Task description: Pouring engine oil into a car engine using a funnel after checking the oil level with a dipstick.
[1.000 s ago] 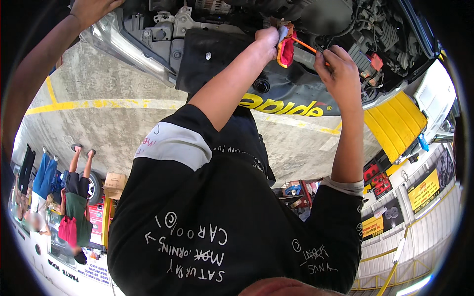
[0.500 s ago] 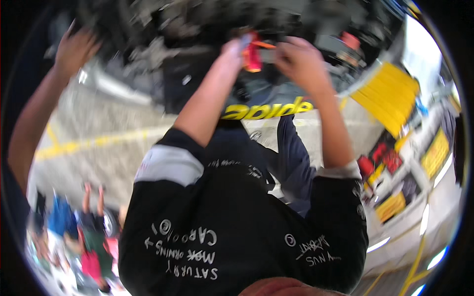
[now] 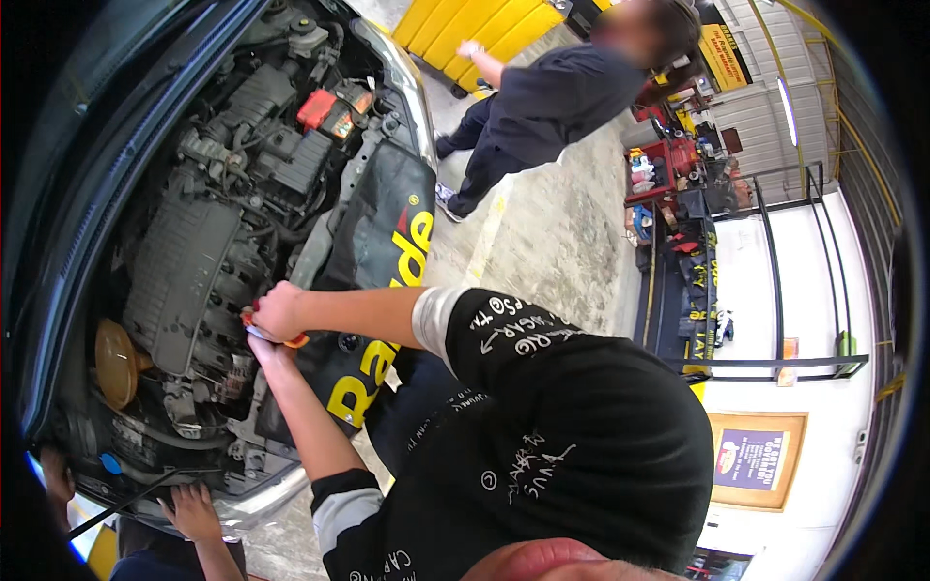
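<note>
The right hand (image 3: 279, 312) curls closed around the cloth, hiding the left hand (image 3: 265, 349), whose grip cannot be told; beneath lie the engine bay (image 3: 184, 271), black fender cover (image 3: 395, 184), and mostly covered red-orange cloth (image 3: 298, 341).

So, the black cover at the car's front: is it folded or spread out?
Spread out: the black cover lies broadly along the front edge of the car, large yellow lettering showing; the right forearm hides part.
</note>
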The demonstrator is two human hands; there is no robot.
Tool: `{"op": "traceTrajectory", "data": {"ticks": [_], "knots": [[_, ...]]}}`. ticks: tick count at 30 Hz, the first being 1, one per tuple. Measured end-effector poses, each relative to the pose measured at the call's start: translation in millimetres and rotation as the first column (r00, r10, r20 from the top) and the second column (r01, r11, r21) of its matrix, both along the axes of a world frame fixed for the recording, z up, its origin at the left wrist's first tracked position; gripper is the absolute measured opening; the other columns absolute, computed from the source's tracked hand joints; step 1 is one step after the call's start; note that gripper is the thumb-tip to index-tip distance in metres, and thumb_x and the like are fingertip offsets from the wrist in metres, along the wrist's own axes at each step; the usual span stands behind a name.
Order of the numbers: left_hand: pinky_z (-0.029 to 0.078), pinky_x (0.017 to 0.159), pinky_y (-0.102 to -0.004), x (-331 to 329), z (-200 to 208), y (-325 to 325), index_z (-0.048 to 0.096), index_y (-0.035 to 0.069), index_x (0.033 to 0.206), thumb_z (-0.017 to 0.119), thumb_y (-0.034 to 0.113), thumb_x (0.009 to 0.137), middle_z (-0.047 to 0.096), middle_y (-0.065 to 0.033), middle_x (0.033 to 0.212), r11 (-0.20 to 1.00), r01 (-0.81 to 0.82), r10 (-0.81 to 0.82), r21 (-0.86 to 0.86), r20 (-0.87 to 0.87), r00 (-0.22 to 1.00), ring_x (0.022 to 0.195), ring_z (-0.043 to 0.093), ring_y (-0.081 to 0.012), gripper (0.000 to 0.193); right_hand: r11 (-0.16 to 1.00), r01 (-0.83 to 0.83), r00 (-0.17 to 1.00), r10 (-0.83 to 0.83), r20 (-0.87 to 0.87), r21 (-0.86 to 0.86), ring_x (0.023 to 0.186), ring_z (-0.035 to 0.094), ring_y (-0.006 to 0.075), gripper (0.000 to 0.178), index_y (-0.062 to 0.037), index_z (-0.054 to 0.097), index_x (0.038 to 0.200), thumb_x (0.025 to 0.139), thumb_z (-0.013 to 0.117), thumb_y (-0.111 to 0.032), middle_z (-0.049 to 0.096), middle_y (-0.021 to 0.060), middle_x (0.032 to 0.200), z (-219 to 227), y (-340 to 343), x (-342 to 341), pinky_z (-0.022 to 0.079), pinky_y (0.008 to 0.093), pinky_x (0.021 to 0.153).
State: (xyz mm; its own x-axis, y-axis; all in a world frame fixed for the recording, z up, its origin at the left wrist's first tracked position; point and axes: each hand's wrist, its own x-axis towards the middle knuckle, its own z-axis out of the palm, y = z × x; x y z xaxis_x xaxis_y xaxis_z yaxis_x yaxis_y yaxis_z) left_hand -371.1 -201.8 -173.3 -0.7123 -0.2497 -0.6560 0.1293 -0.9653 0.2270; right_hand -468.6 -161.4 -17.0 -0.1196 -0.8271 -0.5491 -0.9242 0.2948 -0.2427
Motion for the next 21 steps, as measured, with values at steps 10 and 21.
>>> {"op": "traceTrajectory", "data": {"ticks": [10, 21], "knots": [[0.049, 0.07, -0.0331, 62.0, 83.2, 32.2, 0.062, 0.014, 0.105, 0.054, 0.045, 0.092, 0.065, -0.0006, 0.09, 0.968, -0.176, 0.235, -0.177, 0.404, 0.884, 0.08, 0.062, -0.0148, 0.034, 0.995, -0.051, 0.998, 0.049, 0.027, 0.086, 0.094, 0.068, 0.0309, 0.024, -0.0093, 0.072, 0.099, 0.083, 0.057, -0.02, 0.07, 0.0122, 0.101, -77.3, -31.9, 0.3, 0.054, 0.0454, 0.076], [0.05, 0.057, -0.0311, 209.0, 126.8, 178.5, 0.058, -0.001, 0.103, 0.051, 0.034, 0.097, 0.064, -0.006, 0.077, 0.69, -0.608, 0.712, -0.392, 0.516, 0.476, 0.066, 0.062, -0.0149, 0.036, 0.912, -0.317, 0.945, 0.326, 0.009, 0.261, 0.128, 0.045, 0.0383, 0.059, 0.0022, 0.049, 0.131, 0.094, 0.044, -0.043, 0.046, 0.0251, 0.137, -183.5, -54.6, 19.9, 0.038, 0.0418, 0.105]]}}
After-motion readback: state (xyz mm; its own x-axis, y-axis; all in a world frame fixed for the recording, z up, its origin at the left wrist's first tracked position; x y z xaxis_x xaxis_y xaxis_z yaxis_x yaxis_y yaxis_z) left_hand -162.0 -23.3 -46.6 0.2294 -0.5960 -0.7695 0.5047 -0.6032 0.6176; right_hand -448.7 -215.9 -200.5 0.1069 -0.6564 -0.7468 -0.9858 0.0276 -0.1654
